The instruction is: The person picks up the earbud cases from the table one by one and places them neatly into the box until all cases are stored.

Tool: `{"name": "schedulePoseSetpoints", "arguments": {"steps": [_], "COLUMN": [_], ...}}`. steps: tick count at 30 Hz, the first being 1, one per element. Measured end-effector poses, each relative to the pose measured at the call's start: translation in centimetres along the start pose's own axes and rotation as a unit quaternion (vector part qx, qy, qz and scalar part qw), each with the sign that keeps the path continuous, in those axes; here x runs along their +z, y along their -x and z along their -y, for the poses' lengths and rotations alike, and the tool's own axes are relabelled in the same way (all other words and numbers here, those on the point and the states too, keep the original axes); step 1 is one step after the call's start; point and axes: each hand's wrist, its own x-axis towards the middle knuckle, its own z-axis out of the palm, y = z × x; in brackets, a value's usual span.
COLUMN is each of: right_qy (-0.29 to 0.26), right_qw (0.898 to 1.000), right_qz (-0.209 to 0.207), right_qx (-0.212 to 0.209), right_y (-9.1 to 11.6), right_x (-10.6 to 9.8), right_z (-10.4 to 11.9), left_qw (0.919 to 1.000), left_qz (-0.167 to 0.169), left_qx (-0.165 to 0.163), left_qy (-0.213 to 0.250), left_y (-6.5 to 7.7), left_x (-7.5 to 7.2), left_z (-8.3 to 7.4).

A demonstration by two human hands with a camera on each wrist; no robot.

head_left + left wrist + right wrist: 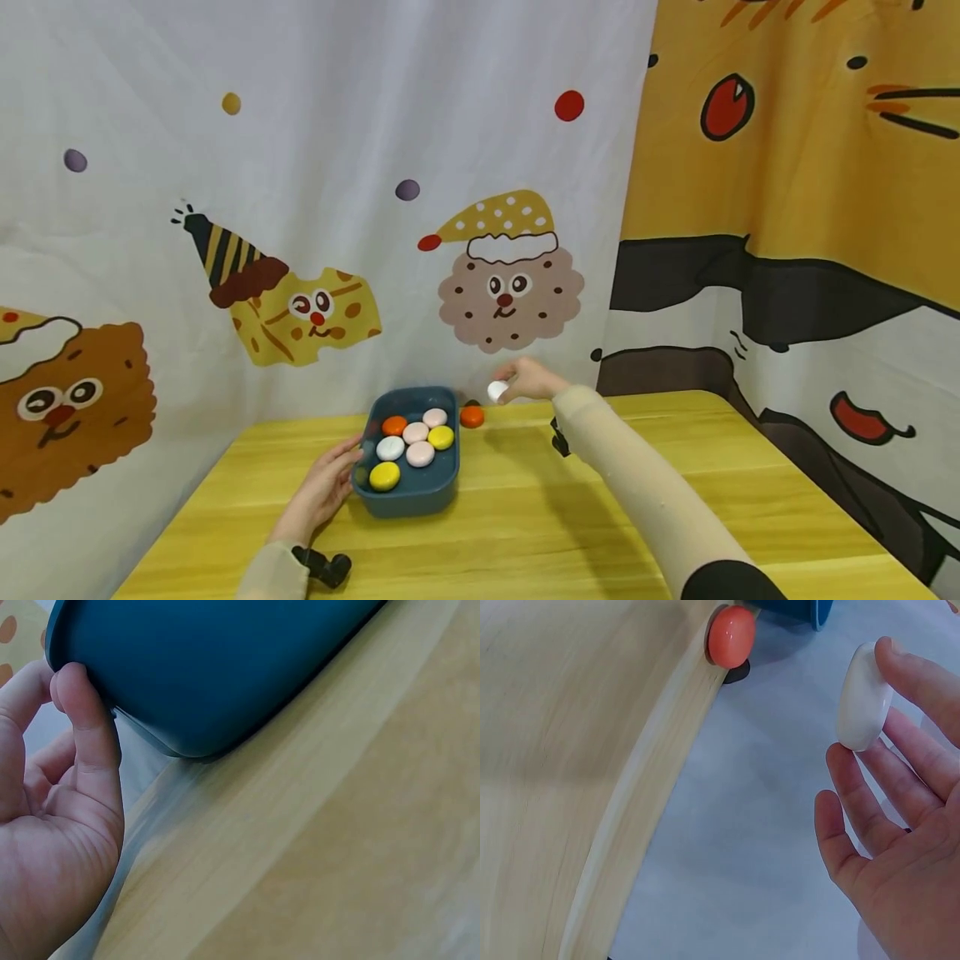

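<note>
My right hand (531, 379) holds a glossy white rounded disc (865, 697) above the table's back edge, pinched between thumb and fingertips. In the right wrist view the disc stands on edge in the grip. At the left side of a dark blue bin (405, 505), my left hand (324, 483) grips near the rim, the thumb against the outer wall. Inside the bin lie an orange disc (394, 426), a white disc (390, 448), two yellow discs, one near the front (385, 476), and several pale pink discs (421, 454).
An orange disc (472, 417) sits on the wooden table (540, 517) just right of the bin, near the back edge. Behind the table hangs a white cloth (322, 125) printed with cartoon biscuits and dots. A patterned drape (787, 167) closes off the right side.
</note>
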Motion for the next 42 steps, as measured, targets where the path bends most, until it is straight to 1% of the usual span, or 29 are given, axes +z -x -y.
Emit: {"name": "schedulePoseSetpoints", "arguments": {"steps": [4, 6, 13, 18, 24, 27, 34, 42], "right_qy": [0.0, 0.002, 0.009, 0.003, 0.012, 0.013, 0.019, 0.033], "right_qw": [1.0, 1.0, 1.0, 1.0, 1.0, 1.0, 1.0, 0.999], "right_qz": [-0.005, -0.004, -0.001, -0.003, -0.004, -0.001, -0.005, 0.012], "right_qx": [0.006, 0.005, 0.008, 0.009, 0.003, 0.009, 0.001, -0.003], "right_y": [0.3, 0.4, 0.6, 0.6, 0.8, 0.9, 0.9, 0.9], "right_x": [-0.5, -0.8, -0.9, -1.3, -1.7, -2.0, -2.6, -2.2], "right_z": [0.2, 0.2, 0.0, 0.4, 0.8, 1.0, 1.5, 2.4], "left_qw": [1.0, 1.0, 0.9997, 0.9996, 0.9994, 0.9992, 0.9995, 0.9995], "left_qz": [0.008, 0.006, 0.011, 0.016, 0.021, 0.026, 0.013, 0.007], "left_qx": [0.001, 0.002, 0.011, 0.014, 0.023, 0.018, 0.007, 0.001], "left_qy": [-0.004, 0.0, 0.017, 0.018, 0.017, 0.024, 0.029, 0.031], "left_y": [-0.1, -0.2, -0.4, -0.2, 0.0, 0.1, 0.0, 0.2], "left_x": [0.1, 0.2, 0.2, 0.1, 0.0, 0.0, 0.0, -0.1], "left_z": [-0.3, -0.4, 0.0, -0.1, 0.0, 0.0, -0.1, 0.0]}}
